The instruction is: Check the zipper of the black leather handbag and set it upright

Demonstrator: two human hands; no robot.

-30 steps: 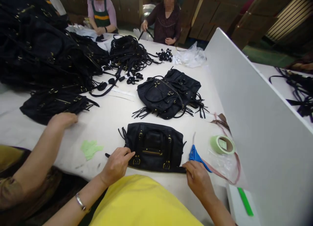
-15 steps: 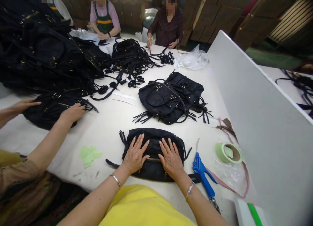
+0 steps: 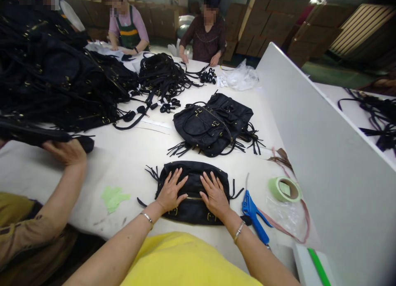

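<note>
Head view: left hand [image 3: 169, 192] and right hand [image 3: 214, 194] lay flat, fingers spread wide, on a black handbag [image 3: 192, 187] at the bench's [image 3: 133, 154] near edge. Blue tool [image 3: 254, 211] lay just right. Farther in lay a second handbag [image 3: 213, 123].

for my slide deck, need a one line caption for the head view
Left hand and right hand lie flat on a black leather handbag on a white table.
</note>
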